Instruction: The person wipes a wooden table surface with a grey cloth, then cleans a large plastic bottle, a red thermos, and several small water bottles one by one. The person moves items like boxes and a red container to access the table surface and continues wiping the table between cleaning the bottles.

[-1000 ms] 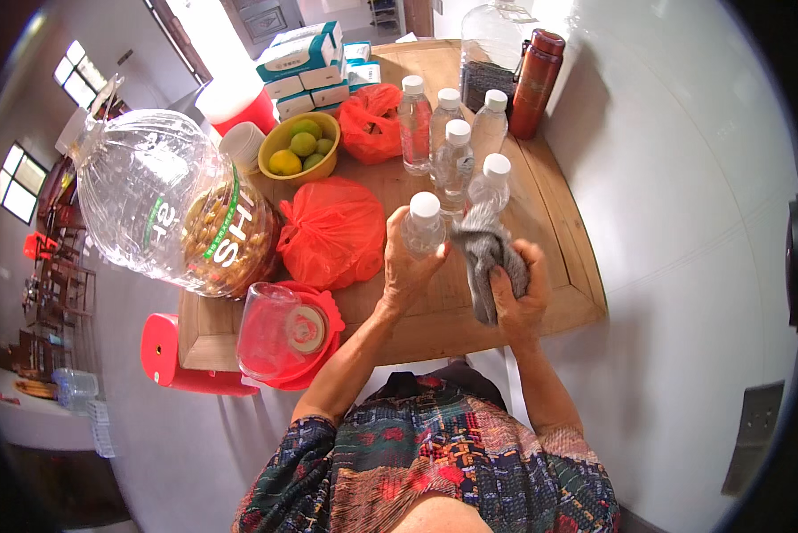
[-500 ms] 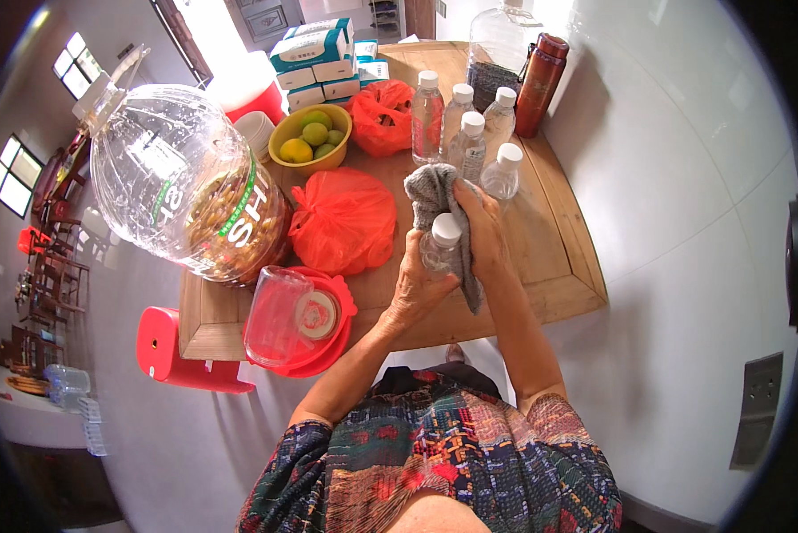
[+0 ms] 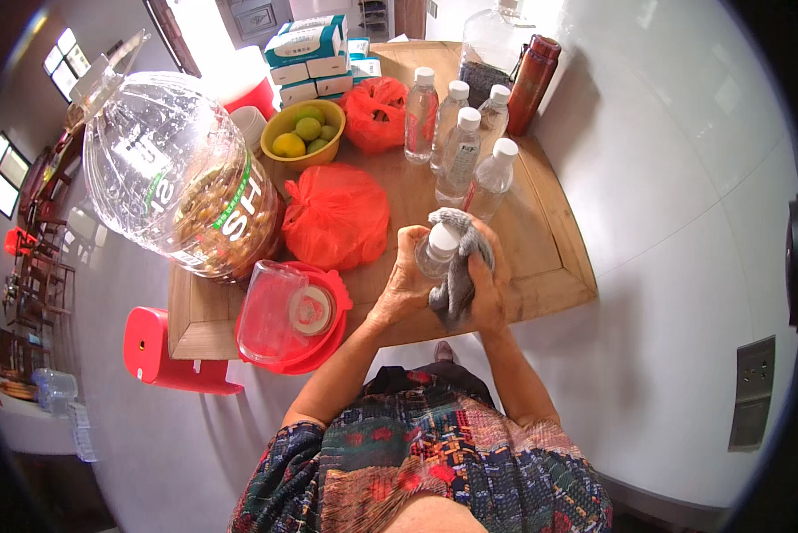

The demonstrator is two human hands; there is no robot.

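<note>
My left hand (image 3: 403, 277) is closed around a small clear plastic bottle (image 3: 430, 258) with a white cap, held upright near the front edge of the table. A grey cloth (image 3: 455, 289) is bunched in my right hand (image 3: 488, 284), whose fingers press it against the bottle's right side. The cloth covers part of the bottle, and its lower part hangs down. Just beyond my hands stand several similar capped bottles, the closest being a clear bottle (image 3: 491, 182) and a labelled bottle (image 3: 459, 160).
On the wooden table (image 3: 541, 258) are a red plastic bag (image 3: 337, 218), a yellow bowl (image 3: 283, 160) of fruit, a large jar (image 3: 226, 213) of brown contents, stacked boxes (image 3: 306, 53) and a reddish-brown flask (image 3: 534, 84). A clear container (image 3: 270, 306) sits on a red lidded tub at the front left.
My right hand and the cloth have come down, from above the bottle to its right side. The cloth is now bunched more tightly. My left hand keeps its hold on the bottle.
</note>
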